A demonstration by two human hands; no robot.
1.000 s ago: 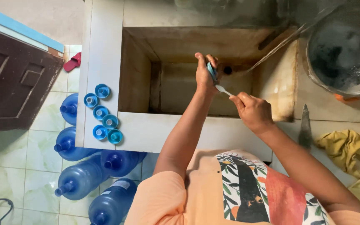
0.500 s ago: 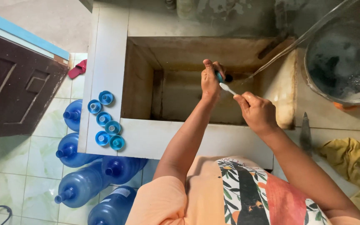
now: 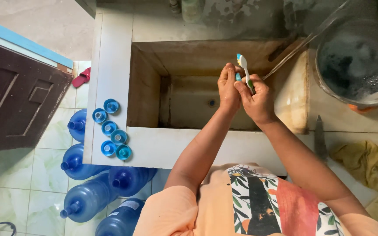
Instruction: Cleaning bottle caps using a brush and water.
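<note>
Leftmost, on the floor, blue jugs [image 3: 86, 168]; on the sink ledge [image 3: 110, 65] beside them, six blue caps [image 3: 110, 126]. Over the basin [image 3: 189, 100], left hand [image 3: 227, 89] pinches a small blue cap [image 3: 238, 77]; right hand [image 3: 257, 98] grips a toothbrush [image 3: 244, 70], white handle, bristles uppermost. Scrubbing goes best with cap held steady, short strokes over the basin.

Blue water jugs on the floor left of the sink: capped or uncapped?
Uncapped. The large blue water jugs lie on their sides with bare necks showing, and six blue round caps sit loose on the white sink ledge.
</note>
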